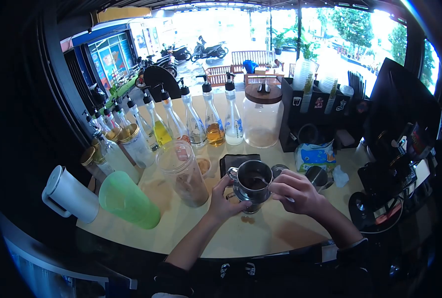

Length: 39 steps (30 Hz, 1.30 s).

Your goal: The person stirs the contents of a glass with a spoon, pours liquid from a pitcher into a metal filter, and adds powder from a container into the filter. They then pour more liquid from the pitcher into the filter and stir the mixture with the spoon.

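A silver metal cup [253, 175] with a small loop handle stands at the counter's middle, dark contents inside. My left hand [226, 203] is closed around its left side and lower part, thumb across the front. Pinched in my right hand [295, 191] is a spoon [263, 181], its lower end down in the cup and its handle tip showing below my fingers. What supports the cup underneath is partly hidden. Close to my left hand stands a tall clear plastic container [183, 174] with brownish contents. Behind the cup lies a black square mat [238, 161].
Pump bottles [214, 126] line the back, beside a lidded glass jar [263, 119]. A green pitcher [129, 201] and a white jug [72, 193] stand left. To the right are a wipes pack [315, 156], a glass [316, 178] and a black cup organizer [320, 107].
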{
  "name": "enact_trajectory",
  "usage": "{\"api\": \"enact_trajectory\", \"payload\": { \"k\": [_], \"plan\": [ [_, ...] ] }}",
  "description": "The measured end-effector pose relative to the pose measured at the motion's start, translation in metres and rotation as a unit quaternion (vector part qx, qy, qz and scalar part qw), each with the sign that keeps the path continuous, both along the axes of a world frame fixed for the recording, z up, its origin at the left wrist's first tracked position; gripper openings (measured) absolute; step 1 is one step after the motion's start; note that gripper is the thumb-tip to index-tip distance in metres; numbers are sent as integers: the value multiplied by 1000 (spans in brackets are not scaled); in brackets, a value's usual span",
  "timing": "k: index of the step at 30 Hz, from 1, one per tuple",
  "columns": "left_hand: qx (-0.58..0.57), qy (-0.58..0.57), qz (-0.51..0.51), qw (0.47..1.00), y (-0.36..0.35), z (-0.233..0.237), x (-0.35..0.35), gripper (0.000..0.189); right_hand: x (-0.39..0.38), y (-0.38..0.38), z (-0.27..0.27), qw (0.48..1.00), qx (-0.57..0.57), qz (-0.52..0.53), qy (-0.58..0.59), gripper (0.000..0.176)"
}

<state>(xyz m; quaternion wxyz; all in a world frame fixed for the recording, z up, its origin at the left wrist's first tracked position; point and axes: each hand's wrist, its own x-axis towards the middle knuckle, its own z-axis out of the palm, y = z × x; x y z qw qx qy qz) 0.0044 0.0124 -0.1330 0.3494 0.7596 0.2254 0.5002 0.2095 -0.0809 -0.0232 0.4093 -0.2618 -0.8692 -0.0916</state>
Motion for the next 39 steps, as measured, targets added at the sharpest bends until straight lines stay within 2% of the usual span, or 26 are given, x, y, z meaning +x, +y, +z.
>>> {"api": "enact_trajectory", "payload": {
  "k": [2,8,11,14,18,28,32,36,39],
  "plan": [
    [5,6,1,1000,-2,1,-1,67,0,2,1,1000,8,-19,-17,21],
    [4,0,0,1000,-2,1,0,68,-4,3,0,999,28,14,-8,25],
    [2,0,0,1000,-2,2,0,69,-2,8,-1,999,25,-22,-7,25],
    [-6,4,2,1000,-1,1,-1,69,-4,4,-3,999,36,10,-6,21],
    [-2,2,2,1000,-4,4,-1,70,-3,12,-2,999,28,-15,3,21],
    [-16,-18,-8,1000,-1,0,1,69,-7,11,-3,999,-6,11,34,16],
    [-8,-4,2,1000,-3,0,0,68,-3,12,-2,999,-17,-23,28,12],
    [-11,-6,1,1000,0,0,1,68,-7,10,-2,999,-25,13,35,15],
    [-18,-12,-6,1000,-3,1,1,68,-3,11,1,999,-25,-30,30,16]
  ]
}}
